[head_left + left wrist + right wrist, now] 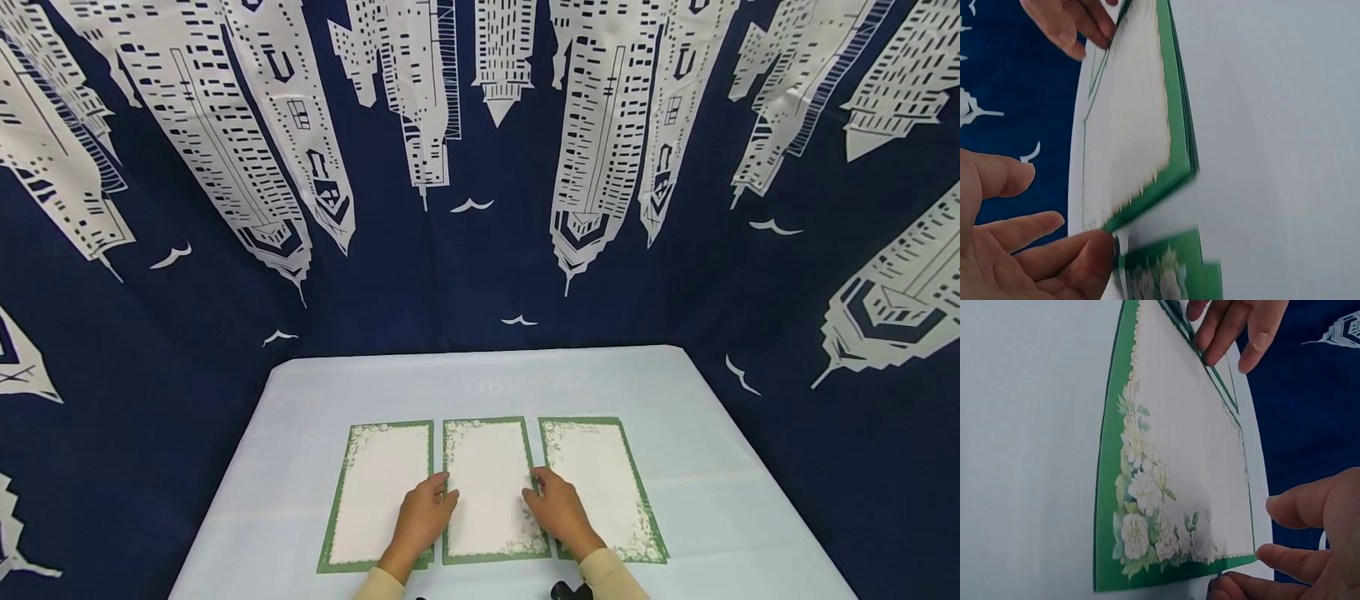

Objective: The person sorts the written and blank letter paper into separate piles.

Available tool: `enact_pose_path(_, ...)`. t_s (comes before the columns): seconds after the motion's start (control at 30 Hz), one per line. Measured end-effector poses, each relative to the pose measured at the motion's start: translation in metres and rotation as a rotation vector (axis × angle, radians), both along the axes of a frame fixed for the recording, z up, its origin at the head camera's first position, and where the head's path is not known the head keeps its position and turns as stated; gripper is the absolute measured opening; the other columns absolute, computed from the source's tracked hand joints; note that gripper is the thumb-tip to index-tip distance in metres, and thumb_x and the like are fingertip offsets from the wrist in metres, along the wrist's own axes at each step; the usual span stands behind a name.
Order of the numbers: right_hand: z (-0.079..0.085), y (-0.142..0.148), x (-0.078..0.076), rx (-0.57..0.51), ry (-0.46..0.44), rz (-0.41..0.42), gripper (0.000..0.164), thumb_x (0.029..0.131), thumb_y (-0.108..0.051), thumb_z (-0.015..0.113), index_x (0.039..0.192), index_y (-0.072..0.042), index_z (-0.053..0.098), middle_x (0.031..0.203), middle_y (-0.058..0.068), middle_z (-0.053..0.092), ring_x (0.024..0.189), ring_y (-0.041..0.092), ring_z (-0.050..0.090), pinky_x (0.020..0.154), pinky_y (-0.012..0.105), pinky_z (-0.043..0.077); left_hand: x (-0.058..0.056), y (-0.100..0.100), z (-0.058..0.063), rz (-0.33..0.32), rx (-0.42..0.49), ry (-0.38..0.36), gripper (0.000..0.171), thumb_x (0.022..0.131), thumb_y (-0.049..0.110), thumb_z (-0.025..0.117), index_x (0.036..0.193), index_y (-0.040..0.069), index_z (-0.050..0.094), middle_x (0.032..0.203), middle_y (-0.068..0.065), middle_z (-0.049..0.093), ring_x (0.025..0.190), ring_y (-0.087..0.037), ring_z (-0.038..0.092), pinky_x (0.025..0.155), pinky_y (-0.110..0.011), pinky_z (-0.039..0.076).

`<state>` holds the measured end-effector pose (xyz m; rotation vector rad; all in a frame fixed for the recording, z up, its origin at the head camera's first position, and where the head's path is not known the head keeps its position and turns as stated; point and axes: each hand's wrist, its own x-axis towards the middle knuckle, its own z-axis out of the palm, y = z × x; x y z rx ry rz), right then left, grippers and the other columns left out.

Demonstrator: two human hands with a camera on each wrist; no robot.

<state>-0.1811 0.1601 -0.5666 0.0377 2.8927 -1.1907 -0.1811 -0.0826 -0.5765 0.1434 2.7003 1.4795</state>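
Three cream sheets with green borders and printed flowers lie side by side: a left sheet (pixel 382 492), a middle sheet (pixel 487 500) and a right sheet (pixel 592 483). Layered green edges show under the middle sheet (pixel 1135 119) in the left wrist view. My left hand (pixel 423 517) touches its left edge, with thumb and fingers apart. On the opposite edge rests my right hand (pixel 561 510), its fingers fairly straight and the thumb held off. In the right wrist view the flowered corner of the middle sheet (pixel 1191 437) lies beside the right fingertips.
A white cloth covers the table (pixel 247 500). Behind and around it hangs a navy cloth (pixel 480 275) printed with white buildings and birds. A small black object (pixel 572 591) shows by the right sleeve at the bottom edge.
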Motion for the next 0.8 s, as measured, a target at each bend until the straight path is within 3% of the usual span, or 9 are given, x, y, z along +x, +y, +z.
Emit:
enact_pose_path(0.3, 0.001, -0.006, 0.001, 0.022, -0.028, -0.007, 0.044, 0.094, -0.019, 0.070, 0.127, 0.009, 0.062, 0.120, 0.027, 0.066, 0.114, 0.043, 0.063, 0.093, 0.055, 0.051, 0.002, 0.008, 0.001, 0.054, -0.005, 0.040, 0.037, 0.095, 0.018, 0.069, 0.124, -0.005, 0.066, 0.114, -0.028, 0.069, 0.105, -0.044, 0.067, 0.087, -0.057, 0.054)
enact_pose_path(0.5, -0.001, -0.008, 0.004, 0.013, 0.025, -0.029, 0.043, 0.093, -0.019, 0.070, 0.126, 0.008, 0.063, 0.114, 0.026, 0.069, 0.109, 0.043, 0.065, 0.089, 0.056, 0.052, 0.004, 0.009, -0.002, 0.142, 0.082, 0.050, 0.030, 0.095, 0.013, 0.068, 0.119, -0.005, 0.068, 0.110, -0.022, 0.071, 0.103, -0.039, 0.069, 0.084, -0.050, 0.057)
enact_pose_path(0.63, -0.005, -0.010, 0.003, -0.039, 0.060, -0.063, 0.040, 0.092, -0.014, 0.072, 0.124, 0.007, 0.065, 0.113, 0.022, 0.070, 0.106, 0.039, 0.067, 0.087, 0.053, 0.054, 0.004, 0.008, -0.003, 0.180, 0.144, 0.058, 0.027, 0.094, 0.007, 0.068, 0.118, -0.005, 0.067, 0.107, -0.020, 0.072, 0.100, -0.035, 0.071, 0.080, -0.043, 0.059)
enact_pose_path(0.8, -0.012, -0.007, -0.004, -0.164, 0.130, -0.106, 0.036, 0.089, -0.003, 0.074, 0.123, 0.006, 0.065, 0.105, 0.013, 0.068, 0.093, 0.027, 0.068, 0.077, 0.040, 0.057, 0.002, 0.005, -0.005, 0.213, 0.196, 0.054, 0.027, 0.092, 0.003, 0.069, 0.118, -0.004, 0.067, 0.106, -0.016, 0.070, 0.096, -0.032, 0.070, 0.076, -0.040, 0.058)
